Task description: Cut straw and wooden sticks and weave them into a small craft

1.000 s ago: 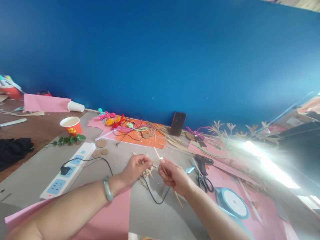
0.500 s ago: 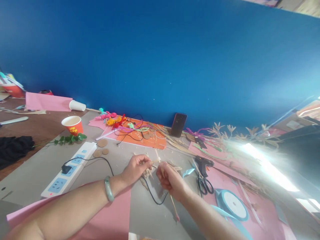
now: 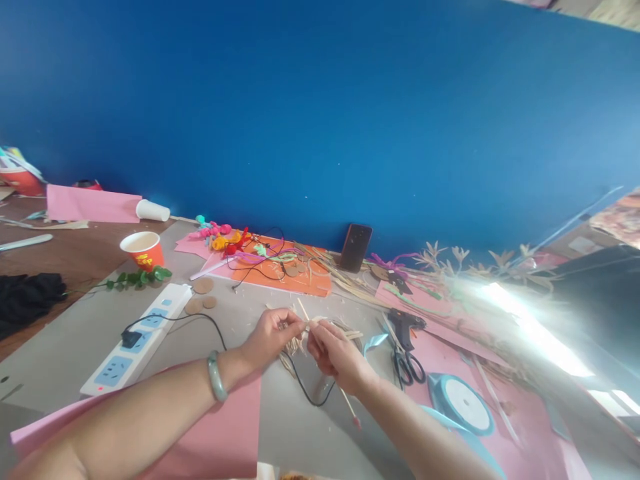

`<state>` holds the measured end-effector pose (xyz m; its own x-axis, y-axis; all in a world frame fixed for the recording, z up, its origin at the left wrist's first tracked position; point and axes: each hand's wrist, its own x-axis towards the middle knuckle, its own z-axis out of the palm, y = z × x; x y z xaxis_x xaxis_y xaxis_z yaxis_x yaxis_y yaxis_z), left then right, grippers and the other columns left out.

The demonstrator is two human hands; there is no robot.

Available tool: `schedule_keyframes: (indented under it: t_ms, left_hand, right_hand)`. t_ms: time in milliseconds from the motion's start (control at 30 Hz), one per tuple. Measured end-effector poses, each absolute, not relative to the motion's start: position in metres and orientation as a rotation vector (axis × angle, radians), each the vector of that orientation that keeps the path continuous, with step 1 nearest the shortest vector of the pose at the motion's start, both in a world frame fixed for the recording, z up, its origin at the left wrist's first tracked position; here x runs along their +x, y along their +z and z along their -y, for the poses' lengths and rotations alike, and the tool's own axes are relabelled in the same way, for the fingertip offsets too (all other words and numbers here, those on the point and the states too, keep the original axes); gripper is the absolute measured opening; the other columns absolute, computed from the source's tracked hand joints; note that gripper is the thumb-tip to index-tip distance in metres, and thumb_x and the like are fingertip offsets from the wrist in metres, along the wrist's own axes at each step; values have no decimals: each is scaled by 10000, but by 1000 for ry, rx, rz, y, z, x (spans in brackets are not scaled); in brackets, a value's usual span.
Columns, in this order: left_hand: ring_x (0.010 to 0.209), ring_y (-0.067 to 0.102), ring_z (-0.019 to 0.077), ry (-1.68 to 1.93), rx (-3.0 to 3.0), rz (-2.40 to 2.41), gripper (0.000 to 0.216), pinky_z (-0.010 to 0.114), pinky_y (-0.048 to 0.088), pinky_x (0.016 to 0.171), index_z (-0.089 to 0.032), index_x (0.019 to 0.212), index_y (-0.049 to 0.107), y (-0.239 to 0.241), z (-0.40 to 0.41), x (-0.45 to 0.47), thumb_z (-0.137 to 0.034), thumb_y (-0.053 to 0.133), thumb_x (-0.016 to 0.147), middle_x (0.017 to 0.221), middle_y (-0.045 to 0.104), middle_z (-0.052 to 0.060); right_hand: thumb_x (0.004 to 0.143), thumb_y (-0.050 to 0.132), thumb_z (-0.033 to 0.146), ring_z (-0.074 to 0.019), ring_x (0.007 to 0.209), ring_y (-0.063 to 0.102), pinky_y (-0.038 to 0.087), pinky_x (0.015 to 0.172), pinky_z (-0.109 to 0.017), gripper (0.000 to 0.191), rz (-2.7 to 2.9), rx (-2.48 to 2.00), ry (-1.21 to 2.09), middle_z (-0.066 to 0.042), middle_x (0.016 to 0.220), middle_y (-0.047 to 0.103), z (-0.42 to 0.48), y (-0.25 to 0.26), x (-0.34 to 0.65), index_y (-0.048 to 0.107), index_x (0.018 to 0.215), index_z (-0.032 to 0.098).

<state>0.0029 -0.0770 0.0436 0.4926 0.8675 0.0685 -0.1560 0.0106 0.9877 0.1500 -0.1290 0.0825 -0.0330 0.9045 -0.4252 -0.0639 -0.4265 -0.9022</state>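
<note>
My left hand (image 3: 277, 335), its wrist in a jade-green bangle (image 3: 217, 377), is closed in a pinch. My right hand (image 3: 336, 350) is closed too, its fingertips meeting the left ones. A thin pale stick (image 3: 349, 405) runs through the right hand; its upper end pokes out above the fingers and its lower end bears a small pink tip. Between the fingertips is a small pale strip, mostly hidden. Beneath the hands lies a bunch of straw-coloured strips (image 3: 355, 333), and a black cable (image 3: 306, 395) loops just below them.
Left stand a white power strip (image 3: 137, 340), a red paper cup (image 3: 144, 250) and a leafy sprig (image 3: 137, 278). Right lie a glue gun (image 3: 404, 327), black scissors (image 3: 409, 369) and a ribbon spool (image 3: 466, 404). A phone (image 3: 356, 248) leans against the blue wall (image 3: 320, 120).
The right hand has shifted slightly left and its fingers have closed against the left fingertips. The stick's upper end now shows above the hands. The view has moved slightly.
</note>
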Motion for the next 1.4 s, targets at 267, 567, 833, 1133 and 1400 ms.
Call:
schedule_keyframes:
  t_ms: [267, 567, 833, 1133, 1400]
  left_hand:
    - [537, 459, 82, 895, 1303, -722, 275, 203, 380, 515, -124, 701, 612, 42, 74, 1, -390, 634, 769, 619, 555, 3]
    - [625, 515, 111, 874, 1404, -674, 268, 227, 414, 604, -125, 715, 645, 44, 76, 1, -387, 636, 770, 667, 605, 28]
    - [605, 516, 107, 928, 1409, -828, 279, 217, 389, 575, -137, 737, 642, 42, 72, 0, -412, 622, 777, 670, 617, 18]
    - [666, 555, 128, 1059, 1284, -959, 304, 220, 415, 605, -160, 805, 631, 33, 63, 3, -458, 574, 788, 707, 621, 19]
    - [713, 546, 114, 1134, 1203, -922, 157, 224, 422, 676, -169, 867, 580, 24, 58, 4, -260, 586, 740, 802, 607, 11]
  right_hand:
    - [734, 614, 528, -7, 361, 118, 46, 351, -173, 402, 696, -1283, 1576, 84, 489, 394, 134, 98, 188, 409, 660, 190]
    - [695, 682, 475, -7, 382, 182, 75, 358, -172, 354, 813, -1375, 1549, 63, 590, 484, 134, 92, 175, 501, 787, 186]
    - [732, 603, 456, -28, 375, 231, 125, 368, -191, 294, 1172, -1596, 1311, 66, 532, 441, 125, 103, 213, 499, 706, 182]
    - [717, 595, 371, -120, 514, 420, 301, 515, -242, 270, 1700, -2034, 772, 50, 509, 445, 121, 115, 262, 663, 872, 160]
    - [725, 565, 221, -130, 547, 479, 325, 555, -244, 157, 1952, -1940, 725, 2, 579, 577, 108, 116, 209, 670, 833, 174]
